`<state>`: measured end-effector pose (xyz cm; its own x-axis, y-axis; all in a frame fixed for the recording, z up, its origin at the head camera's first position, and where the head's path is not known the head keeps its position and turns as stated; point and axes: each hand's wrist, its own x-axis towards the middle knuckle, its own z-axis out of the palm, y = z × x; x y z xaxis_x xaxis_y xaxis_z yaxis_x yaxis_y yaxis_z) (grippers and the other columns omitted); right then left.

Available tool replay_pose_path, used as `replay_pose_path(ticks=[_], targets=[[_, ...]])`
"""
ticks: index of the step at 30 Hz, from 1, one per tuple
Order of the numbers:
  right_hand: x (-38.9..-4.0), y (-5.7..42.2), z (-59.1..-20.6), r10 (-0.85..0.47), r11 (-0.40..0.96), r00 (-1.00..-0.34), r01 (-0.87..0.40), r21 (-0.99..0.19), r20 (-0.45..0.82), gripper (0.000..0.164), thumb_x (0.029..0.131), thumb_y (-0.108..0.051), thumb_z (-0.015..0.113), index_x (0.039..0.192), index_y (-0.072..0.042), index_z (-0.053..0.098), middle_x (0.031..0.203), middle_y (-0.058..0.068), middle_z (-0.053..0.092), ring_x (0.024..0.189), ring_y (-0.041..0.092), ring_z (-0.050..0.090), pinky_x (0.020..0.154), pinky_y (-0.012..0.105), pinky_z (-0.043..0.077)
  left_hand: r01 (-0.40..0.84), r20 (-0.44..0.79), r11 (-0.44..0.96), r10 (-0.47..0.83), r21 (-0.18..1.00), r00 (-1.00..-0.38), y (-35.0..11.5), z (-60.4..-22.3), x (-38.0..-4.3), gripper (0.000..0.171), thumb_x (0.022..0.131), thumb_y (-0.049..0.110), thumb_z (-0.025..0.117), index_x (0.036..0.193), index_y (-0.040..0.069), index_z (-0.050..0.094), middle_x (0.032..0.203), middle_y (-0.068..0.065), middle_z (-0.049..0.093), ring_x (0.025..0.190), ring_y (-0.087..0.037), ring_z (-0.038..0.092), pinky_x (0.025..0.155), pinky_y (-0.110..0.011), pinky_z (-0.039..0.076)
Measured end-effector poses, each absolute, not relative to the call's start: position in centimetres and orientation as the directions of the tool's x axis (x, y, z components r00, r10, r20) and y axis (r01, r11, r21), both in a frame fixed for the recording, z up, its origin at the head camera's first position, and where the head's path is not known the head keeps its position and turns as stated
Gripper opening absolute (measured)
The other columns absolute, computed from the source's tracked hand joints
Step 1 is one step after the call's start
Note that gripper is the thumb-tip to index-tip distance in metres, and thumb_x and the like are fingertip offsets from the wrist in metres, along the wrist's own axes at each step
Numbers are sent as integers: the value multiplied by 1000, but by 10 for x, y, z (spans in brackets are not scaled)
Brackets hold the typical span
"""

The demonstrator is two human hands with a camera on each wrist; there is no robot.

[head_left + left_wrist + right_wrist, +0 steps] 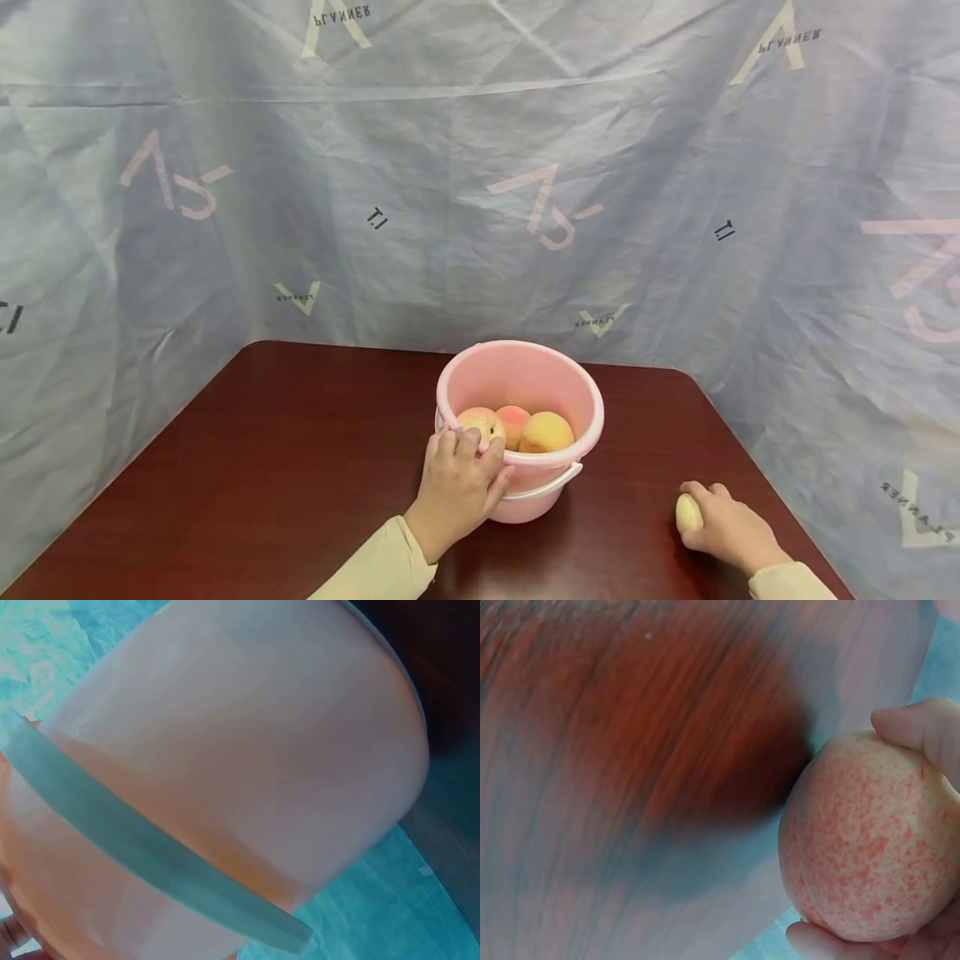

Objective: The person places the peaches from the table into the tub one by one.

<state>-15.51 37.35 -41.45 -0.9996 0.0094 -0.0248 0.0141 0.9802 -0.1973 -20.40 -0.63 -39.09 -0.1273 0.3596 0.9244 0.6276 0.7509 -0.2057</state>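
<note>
A pink bucket [532,479] with a white handle [543,486] stands upright on the table, and its side fills most of the left wrist view. Inside it lie a pale peach [480,421], a redder peach [513,421] and a yellow peach [547,432]. My left hand [457,487] grips the bucket's near-left rim, fingers hooked over the edge. Off to the right, my right hand [727,525] holds another peach [870,836], pale with red speckles, between thumb and fingers. That peach is at or just above the tabletop; I cannot tell whether it touches.
The dark red-brown table [300,467] has rounded far corners. Grey printed sheeting [450,208] hangs behind it and along both sides, close to the table's edges.
</note>
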Motion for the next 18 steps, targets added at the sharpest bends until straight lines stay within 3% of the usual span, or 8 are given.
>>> replay_pose_path(ticks=[10, 18], targets=[[-159, 373, -410, -19, 976, -995, 2, -216, -98, 56, 67, -20, 73, 120, -12, 58, 100, 12, 54, 65, 20, 48, 52, 39, 40, 631, 926, 747, 358, -209, -117, -7, -390, -203, 35, 100, 37, 34, 95, 11, 57, 83, -8, 46, 73, -26, 42, 65, -39, 37], [-164, 366, -396, -70, 979, -996, -57, -193, -62, 57, 64, -21, 74, 119, -13, 59, 96, 8, 54, 65, 17, 47, 51, 38, 39, 626, 929, 752, 353, -208, -115, -9, -390, -204, 36, 100, 38, 35, 95, 12, 58, 82, -7, 46, 72, -26, 42, 65, -38, 37]])
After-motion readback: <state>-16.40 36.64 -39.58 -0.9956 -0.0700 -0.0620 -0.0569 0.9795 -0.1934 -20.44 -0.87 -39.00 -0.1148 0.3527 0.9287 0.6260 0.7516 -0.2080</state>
